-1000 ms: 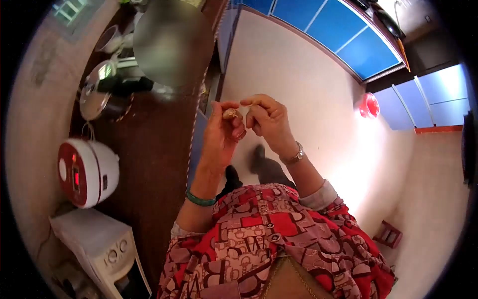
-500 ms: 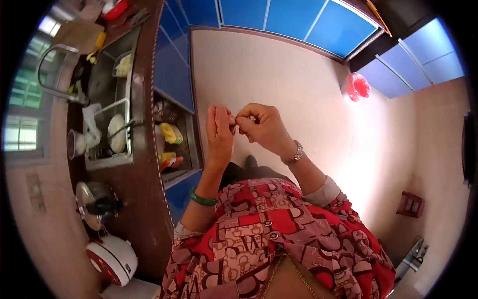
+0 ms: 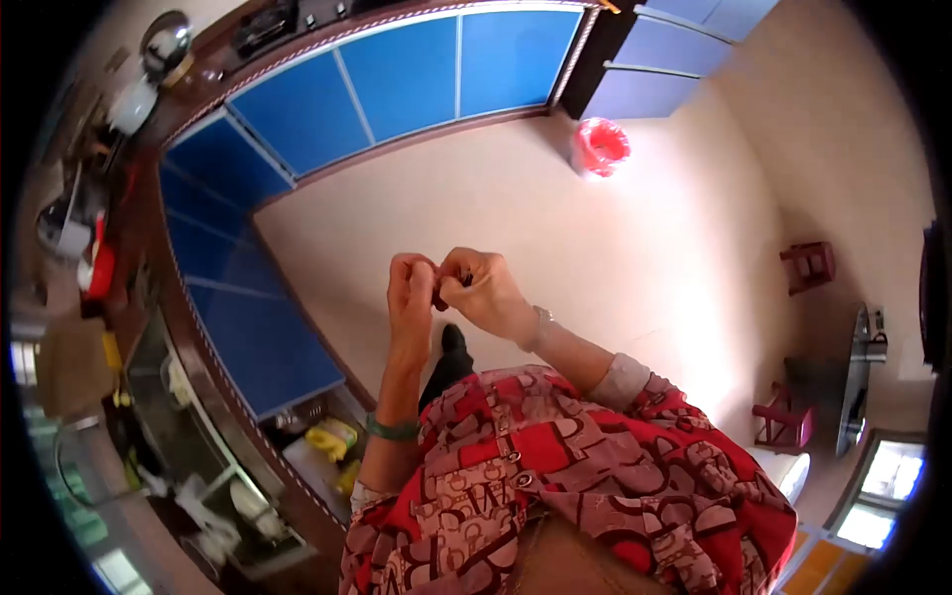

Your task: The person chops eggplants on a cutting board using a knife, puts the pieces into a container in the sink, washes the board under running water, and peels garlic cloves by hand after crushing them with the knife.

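Note:
My left hand (image 3: pixel 410 302), with a green bangle at its wrist, is raised in front of my body with its fingers curled in. Touching it from the right is my right hand (image 3: pixel 486 297), its fingers pinched together; a watch is on that wrist. Both hands close round a small object between the fingertips, mostly hidden, with only a dark bit showing. Below them a dark shoe (image 3: pixel 453 338) stands on the pale floor.
A red-lined bin (image 3: pixel 601 149) stands by the far cabinets (image 3: pixel 402 84). On the left run a counter and sink (image 3: pixel 183 397), above an opened cabinet holding yellow packets (image 3: pixel 331 437). Red stools (image 3: pixel 811 265) and a dark round table (image 3: pixel 855 382) stand at right.
The view has turned right, away from the rice cooker, bringing stools and table into view. My hands have come together, and the small brownish item seen earlier is now mostly covered by fingers.

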Demonstrator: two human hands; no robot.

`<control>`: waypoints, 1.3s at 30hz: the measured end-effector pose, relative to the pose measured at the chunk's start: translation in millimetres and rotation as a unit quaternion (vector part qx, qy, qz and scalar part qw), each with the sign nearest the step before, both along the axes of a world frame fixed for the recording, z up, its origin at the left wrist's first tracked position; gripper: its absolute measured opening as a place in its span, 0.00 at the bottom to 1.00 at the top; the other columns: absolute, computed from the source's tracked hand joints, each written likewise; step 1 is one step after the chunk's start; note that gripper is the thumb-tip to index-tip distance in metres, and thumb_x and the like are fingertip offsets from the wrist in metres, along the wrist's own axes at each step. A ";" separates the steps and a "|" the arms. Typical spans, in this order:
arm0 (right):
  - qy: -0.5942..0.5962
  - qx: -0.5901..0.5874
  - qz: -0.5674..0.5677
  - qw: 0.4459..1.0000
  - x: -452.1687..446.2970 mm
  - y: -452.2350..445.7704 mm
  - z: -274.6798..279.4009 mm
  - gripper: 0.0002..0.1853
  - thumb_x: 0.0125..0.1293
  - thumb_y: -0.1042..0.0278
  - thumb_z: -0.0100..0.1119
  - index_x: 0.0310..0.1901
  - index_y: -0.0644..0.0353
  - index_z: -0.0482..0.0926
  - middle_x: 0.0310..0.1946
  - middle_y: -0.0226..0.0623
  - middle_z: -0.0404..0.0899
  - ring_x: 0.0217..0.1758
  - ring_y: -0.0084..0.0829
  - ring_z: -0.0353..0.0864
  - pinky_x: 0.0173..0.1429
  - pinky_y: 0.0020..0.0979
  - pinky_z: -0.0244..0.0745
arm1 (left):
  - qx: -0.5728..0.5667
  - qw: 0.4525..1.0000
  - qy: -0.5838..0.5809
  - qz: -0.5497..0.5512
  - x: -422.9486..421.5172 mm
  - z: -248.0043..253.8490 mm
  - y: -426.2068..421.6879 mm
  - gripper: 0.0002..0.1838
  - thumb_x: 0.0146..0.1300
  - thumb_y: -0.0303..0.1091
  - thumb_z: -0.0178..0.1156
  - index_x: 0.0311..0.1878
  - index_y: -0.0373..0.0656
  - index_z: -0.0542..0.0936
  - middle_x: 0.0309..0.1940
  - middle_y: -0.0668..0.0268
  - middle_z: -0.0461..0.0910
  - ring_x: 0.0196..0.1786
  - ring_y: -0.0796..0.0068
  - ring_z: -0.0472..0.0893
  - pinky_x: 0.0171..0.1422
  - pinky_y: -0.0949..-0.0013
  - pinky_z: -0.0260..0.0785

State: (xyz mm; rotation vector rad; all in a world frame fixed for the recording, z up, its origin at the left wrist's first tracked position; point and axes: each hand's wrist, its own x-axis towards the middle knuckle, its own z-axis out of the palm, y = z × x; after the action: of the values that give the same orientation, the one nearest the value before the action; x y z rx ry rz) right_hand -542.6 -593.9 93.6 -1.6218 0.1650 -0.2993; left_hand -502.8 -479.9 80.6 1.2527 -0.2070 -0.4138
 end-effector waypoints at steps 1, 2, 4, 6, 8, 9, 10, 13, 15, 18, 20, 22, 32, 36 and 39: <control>0.017 -0.047 -0.012 0.999 10.9 -9.9 4.3 0.06 0.56 0.74 0.55 0.26 0.68 0.75 0.17 0.39 0.76 0.19 0.22 0.74 0.23 0.26 0.70 | 0.014 0.999 -0.028 -0.026 17.7 -0.3 -9.6 0.05 0.66 0.32 0.51 0.39 0.43 0.68 0.29 0.73 0.68 0.26 0.85 0.66 0.27 0.80 0.60; 0.037 -0.090 -0.025 0.995 20.2 -18.3 6.5 0.06 0.55 0.74 0.56 0.26 0.68 0.75 0.16 0.39 0.76 0.19 0.23 0.76 0.23 0.27 0.71 | 0.009 0.999 -0.029 -0.038 33.7 -0.2 -18.1 0.05 0.66 0.32 0.51 0.39 0.43 0.68 0.29 0.73 0.68 0.26 0.85 0.66 0.27 0.80 0.60; 0.021 -0.088 -0.057 0.994 36.8 -34.9 10.0 0.06 0.55 0.74 0.56 0.25 0.68 0.73 0.14 0.41 0.75 0.17 0.25 0.75 0.22 0.28 0.71 | 0.033 0.996 -0.021 -0.078 61.4 -2.6 -33.6 0.08 0.60 0.27 0.59 0.40 0.41 0.70 0.29 0.72 0.71 0.27 0.85 0.69 0.27 0.81 0.61; 0.045 -0.148 -0.088 0.984 46.3 -55.6 9.9 0.05 0.53 0.76 0.55 0.24 0.67 0.72 0.16 0.45 0.75 0.18 0.30 0.77 0.23 0.31 0.71 | 0.040 0.989 0.011 -0.139 87.1 -0.2 -52.2 0.08 0.57 0.26 0.62 0.37 0.39 0.72 0.27 0.70 0.73 0.27 0.83 0.71 0.28 0.79 0.63; 0.031 -0.162 -0.120 0.979 55.8 -76.1 5.7 0.05 0.52 0.76 0.55 0.23 0.67 0.72 0.17 0.46 0.74 0.19 0.34 0.77 0.24 0.33 0.71 | 0.078 0.974 0.018 -0.213 106.2 3.3 -75.7 0.04 0.58 0.25 0.58 0.36 0.37 0.74 0.29 0.68 0.75 0.28 0.81 0.72 0.28 0.77 0.65; 0.013 -0.180 -0.139 0.974 60.3 -87.6 3.4 0.04 0.51 0.77 0.55 0.23 0.66 0.71 0.17 0.47 0.74 0.19 0.38 0.77 0.24 0.34 0.71 | 0.080 0.971 0.019 -0.225 114.7 1.7 -88.8 0.04 0.58 0.25 0.58 0.36 0.37 0.74 0.29 0.68 0.75 0.28 0.81 0.72 0.28 0.77 0.65; 0.017 -0.177 -0.150 0.973 65.0 -100.9 1.2 0.04 0.51 0.77 0.55 0.23 0.66 0.71 0.17 0.47 0.74 0.19 0.38 0.77 0.24 0.34 0.71 | 0.067 0.968 0.028 -0.241 122.7 -1.1 -102.7 0.05 0.59 0.25 0.59 0.37 0.37 0.75 0.30 0.67 0.76 0.29 0.81 0.73 0.29 0.77 0.66; 0.058 -0.206 -0.189 0.958 76.4 -147.2 -6.5 0.03 0.49 0.75 0.55 0.23 0.64 0.72 0.18 0.47 0.74 0.20 0.45 0.75 0.25 0.37 0.71 | 0.060 0.958 0.062 -0.274 139.3 0.3 -153.0 0.06 0.59 0.27 0.59 0.38 0.37 0.76 0.30 0.67 0.77 0.29 0.81 0.74 0.30 0.77 0.68; 0.061 -0.206 -0.206 0.955 84.5 -180.4 -13.9 0.04 0.49 0.74 0.55 0.23 0.64 0.72 0.18 0.46 0.74 0.20 0.46 0.75 0.25 0.37 0.71 | 0.068 0.951 0.078 -0.290 151.1 -0.7 -188.4 0.07 0.59 0.27 0.59 0.39 0.37 0.76 0.29 0.68 0.77 0.29 0.81 0.75 0.31 0.77 0.68; 0.062 -0.225 -0.225 0.946 97.0 -241.9 -22.3 0.03 0.49 0.74 0.55 0.23 0.63 0.72 0.18 0.45 0.74 0.21 0.46 0.75 0.25 0.38 0.70 | 0.061 0.941 0.104 -0.316 171.5 -9.7 -253.3 0.07 0.59 0.28 0.59 0.40 0.37 0.75 0.29 0.68 0.77 0.27 0.81 0.75 0.30 0.77 0.68; 0.072 -0.230 -0.233 0.942 97.7 -275.2 -27.4 0.03 0.49 0.74 0.56 0.23 0.62 0.73 0.19 0.45 0.74 0.21 0.47 0.74 0.26 0.39 0.70 | 0.095 0.925 0.132 -0.343 181.5 -16.0 -290.5 0.08 0.58 0.28 0.60 0.39 0.38 0.74 0.27 0.68 0.76 0.25 0.81 0.73 0.28 0.77 0.66; 0.080 -0.258 -0.247 0.930 101.4 -312.7 -30.2 0.04 0.49 0.73 0.56 0.23 0.62 0.73 0.19 0.44 0.74 0.22 0.47 0.74 0.27 0.40 0.70 | 0.112 0.916 0.140 -0.358 189.3 -14.8 -329.5 0.08 0.57 0.28 0.60 0.38 0.38 0.74 0.25 0.68 0.76 0.24 0.81 0.73 0.27 0.77 0.66; 0.150 -0.303 -0.282 0.898 112.4 -463.1 -64.6 0.05 0.48 0.72 0.58 0.22 0.61 0.72 0.20 0.43 0.74 0.23 0.47 0.75 0.27 0.41 0.70 | 0.119 0.860 0.265 -0.420 218.3 -52.5 -479.9 0.08 0.55 0.26 0.60 0.37 0.35 0.75 0.27 0.60 0.80 0.20 0.79 0.73 0.23 0.77 0.66; 0.173 -0.305 -0.332 0.875 121.6 -534.1 -83.6 0.04 0.48 0.71 0.57 0.23 0.60 0.72 0.20 0.43 0.74 0.24 0.46 0.76 0.28 0.41 0.72 | 0.094 0.828 0.308 -0.459 245.1 -69.6 -539.6 0.09 0.56 0.27 0.58 0.40 0.37 0.75 0.32 0.57 0.81 0.21 0.77 0.75 0.26 0.76 0.69; 0.254 -0.286 -0.398 0.834 132.7 -603.4 -97.7 0.03 0.49 0.72 0.56 0.26 0.58 0.73 0.20 0.44 0.76 0.24 0.45 0.78 0.29 0.39 0.73 | 0.055 0.825 0.333 -0.453 278.8 -84.8 -588.5 0.09 0.58 0.28 0.57 0.41 0.39 0.75 0.34 0.56 0.80 0.23 0.77 0.76 0.30 0.75 0.72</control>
State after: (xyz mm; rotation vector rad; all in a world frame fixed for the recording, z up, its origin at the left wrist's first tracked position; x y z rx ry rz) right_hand -410.0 -1197.3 -4.1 -2.1363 1.2864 -0.5821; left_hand -224.1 -1068.4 -4.1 0.9775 -0.1672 -1.6795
